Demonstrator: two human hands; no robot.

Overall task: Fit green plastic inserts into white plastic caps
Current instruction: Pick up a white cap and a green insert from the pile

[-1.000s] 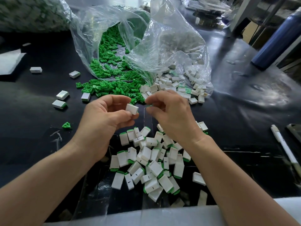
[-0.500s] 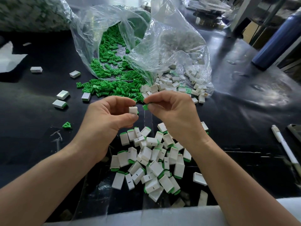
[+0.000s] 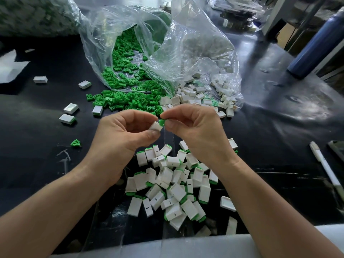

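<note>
— What's on the black worktop (image 3: 46, 149) in front of you?

— Farthest back, a clear plastic bag (image 3: 167, 53) lying open, spilling green inserts (image 3: 126, 97) and white caps (image 3: 201, 94). Nearer me sits a heap of assembled caps (image 3: 173, 185), green edges showing. A white pen (image 3: 325, 168) lies off to my right.

— And your hands?

— My left hand (image 3: 119, 138) pinches one white cap (image 3: 156, 126) in a fingertip grip. My right hand (image 3: 195, 131) pinches a green insert (image 3: 161, 121), touching the cap's open end, above the heap.

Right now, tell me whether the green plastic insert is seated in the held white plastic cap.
Not seated: green plastic insert still protrudes at white plastic cap's mouth.
</note>
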